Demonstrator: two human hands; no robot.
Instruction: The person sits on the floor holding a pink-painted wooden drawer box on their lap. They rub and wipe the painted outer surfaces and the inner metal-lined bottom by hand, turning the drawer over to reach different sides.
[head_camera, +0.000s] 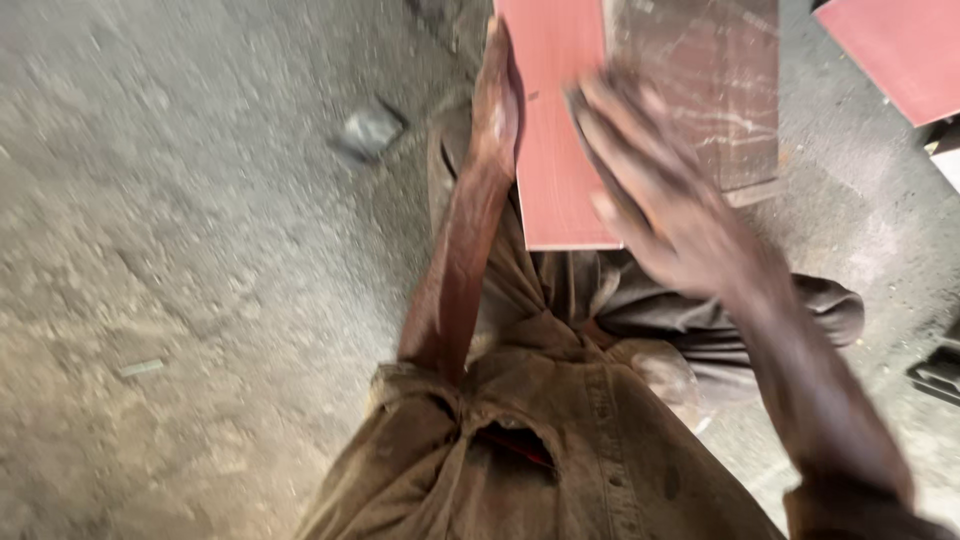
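Dust and grit cover the concrete floor (180, 250) under me, and I am bent over a red board (555, 130) that lies across my front, reaching out of view at the top. My left hand (495, 90) runs along the board's left edge with the fingers out straight, flat against that edge rather than wrapped round it. My right hand (650, 190) is spread open, fingers splayed, over the board's near right part; it is blurred, so I cannot tell whether the palm is pressing down or just above the surface. Neither hand has a closed hold on anything.

A dark, scuffed panel (700, 90) with pale scratches lies on the right part of the red board, just past my right fingertips.

As I judge it, the risk is slipping: with both hands open and nothing clamped, the board could skid on the gritty floor or tip off my knee, and the dark panel could slide off with it. The board's near corner is close to my trousers (690, 320) and could catch there. Sharp edges could nick my left palm.

No packages, labels or signs show. A second red sheet (900, 50) lies at the upper right, well apart, a small grey lump (368, 130) sits on the floor to the left, and a dark object (940, 370) lies at the right edge.
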